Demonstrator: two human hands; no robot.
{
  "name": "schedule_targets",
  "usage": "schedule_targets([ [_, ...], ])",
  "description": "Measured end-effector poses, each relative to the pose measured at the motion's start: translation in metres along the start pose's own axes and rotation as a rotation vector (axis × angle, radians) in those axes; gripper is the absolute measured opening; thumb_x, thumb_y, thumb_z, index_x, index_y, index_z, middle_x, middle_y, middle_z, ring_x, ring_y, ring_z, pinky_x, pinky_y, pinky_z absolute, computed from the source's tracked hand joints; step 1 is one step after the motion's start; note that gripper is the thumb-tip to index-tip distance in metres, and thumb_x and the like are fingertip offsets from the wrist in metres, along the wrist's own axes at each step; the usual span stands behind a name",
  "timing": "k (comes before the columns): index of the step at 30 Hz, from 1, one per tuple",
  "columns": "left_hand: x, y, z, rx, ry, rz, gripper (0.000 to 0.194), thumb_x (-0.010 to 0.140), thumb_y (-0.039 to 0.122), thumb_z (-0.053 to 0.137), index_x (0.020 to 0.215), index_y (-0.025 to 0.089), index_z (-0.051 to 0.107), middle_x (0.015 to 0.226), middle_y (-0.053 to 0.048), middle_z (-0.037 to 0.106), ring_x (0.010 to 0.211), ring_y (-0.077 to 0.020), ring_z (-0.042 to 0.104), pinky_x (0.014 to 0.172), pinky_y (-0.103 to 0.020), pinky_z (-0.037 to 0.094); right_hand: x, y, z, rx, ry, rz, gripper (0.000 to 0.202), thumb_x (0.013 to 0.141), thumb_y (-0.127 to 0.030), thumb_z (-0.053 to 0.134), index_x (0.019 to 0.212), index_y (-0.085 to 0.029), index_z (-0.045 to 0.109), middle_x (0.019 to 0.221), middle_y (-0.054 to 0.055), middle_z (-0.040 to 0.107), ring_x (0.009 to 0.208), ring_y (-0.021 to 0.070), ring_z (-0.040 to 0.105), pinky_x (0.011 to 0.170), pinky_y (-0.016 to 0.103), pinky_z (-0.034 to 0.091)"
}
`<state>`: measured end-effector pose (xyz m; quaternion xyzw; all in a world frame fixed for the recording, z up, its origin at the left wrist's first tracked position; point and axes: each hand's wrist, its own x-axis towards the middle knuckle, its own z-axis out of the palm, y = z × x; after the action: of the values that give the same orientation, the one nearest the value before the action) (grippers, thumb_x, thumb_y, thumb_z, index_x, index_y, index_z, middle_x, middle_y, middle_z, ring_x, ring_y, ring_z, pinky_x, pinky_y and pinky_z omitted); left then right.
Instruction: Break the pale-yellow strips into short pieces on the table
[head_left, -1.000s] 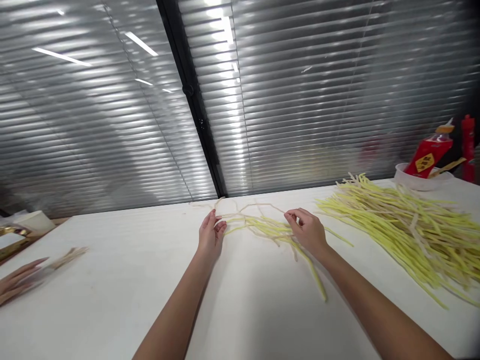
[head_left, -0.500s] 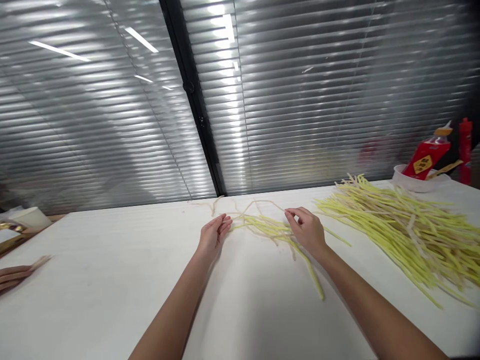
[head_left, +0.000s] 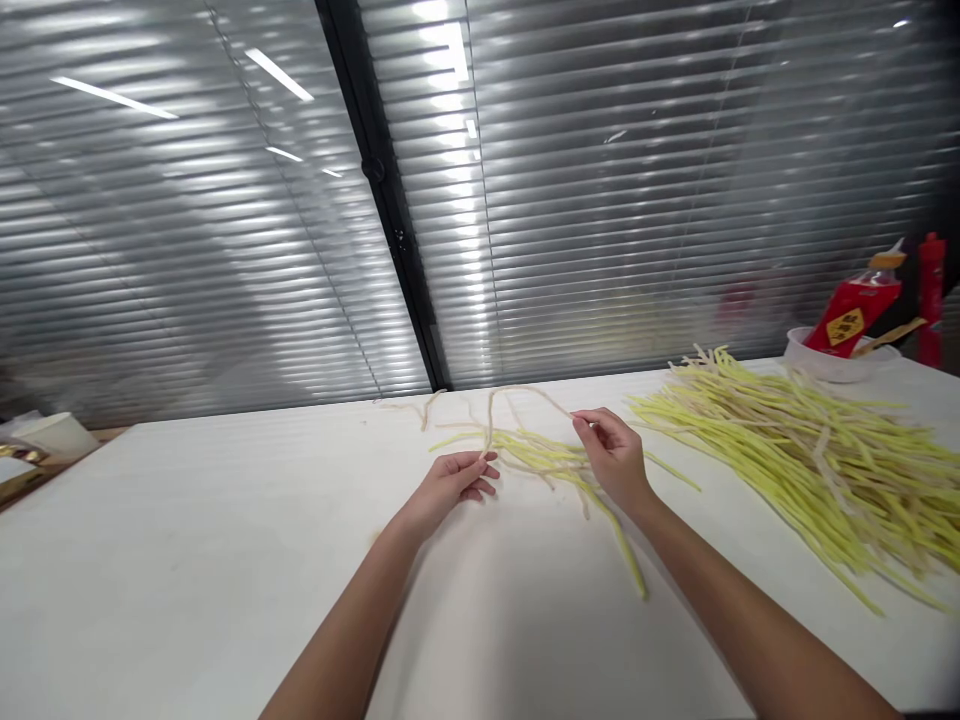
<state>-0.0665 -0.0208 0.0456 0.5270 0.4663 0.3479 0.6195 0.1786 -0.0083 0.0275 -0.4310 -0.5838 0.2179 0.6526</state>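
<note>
Your left hand (head_left: 450, 485) and right hand (head_left: 611, 455) share one pale strand (head_left: 517, 392). It rises from the left fingertips, arches over the desk (head_left: 187, 560), and comes down to the right fingertips, so its long axis runs left to right between your hands with the hump pointing away from you, toward the blinds (head_left: 637, 200). The left hand lies low near the desk, thumb and fingers closed on the strand's near-left end. The right hand is raised slightly, thumb and forefinger pinching the other end, the remaining fingers curled.

Under and just behind your hands lies a small bundle of stalks (head_left: 540, 460), yellow-green with pale, cream-coloured ends, thin, limp and long. Most run left to right; one stalk (head_left: 626, 550) angles down toward you past the right wrist.

To the right, well apart from the bundle, a large heap of stalks (head_left: 810, 460) of the same kind fans across the desk, with its long axis running from far left to near right.

At the far right corner a shallow white bowl (head_left: 814, 362) holds a red packet (head_left: 851, 315) leaning upright and a tan stick-like piece; a red bottle (head_left: 932, 295) stands just beside it. At the left edge sits a white cup (head_left: 52, 435).
</note>
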Motion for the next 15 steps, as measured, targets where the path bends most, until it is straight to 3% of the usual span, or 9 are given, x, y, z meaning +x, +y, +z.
schedule_targets([
  [6,-0.013,0.007,0.009,0.04,-0.179,0.075,0.037,0.081,0.039,0.059,0.109,0.016,0.064,0.091,-0.011,0.069,0.077,-0.0201,0.065,0.08,-0.036,0.046,-0.003,-0.011,-0.001,0.141,0.021,0.001,0.009,0.081,-0.027,0.059,0.082,-0.02,0.064,0.075,0.001,0.055,0.058,0.011,0.042,0.052,0.026,0.033],
  [11,-0.02,0.01,0.014,-0.082,-0.168,0.078,0.031,0.078,0.035,0.063,0.102,0.017,0.068,0.097,-0.01,0.067,0.087,-0.0215,0.063,0.084,-0.036,0.042,-0.008,-0.026,-0.002,0.192,-0.083,-0.03,0.007,0.082,-0.023,0.058,0.079,-0.02,0.064,0.075,0.002,0.055,0.062,0.0118,0.045,0.053,0.026,0.033],
  [15,-0.021,0.012,0.014,-0.161,-0.148,0.08,0.028,0.073,0.033,0.069,0.095,0.016,0.072,0.075,-0.005,0.063,0.073,-0.0135,0.056,0.075,-0.029,0.04,-0.013,-0.034,0.0,0.244,-0.189,0.036,0.008,0.082,-0.023,0.059,0.077,-0.019,0.064,0.073,0.001,0.054,0.06,0.0108,0.043,0.052,0.026,0.032],
])
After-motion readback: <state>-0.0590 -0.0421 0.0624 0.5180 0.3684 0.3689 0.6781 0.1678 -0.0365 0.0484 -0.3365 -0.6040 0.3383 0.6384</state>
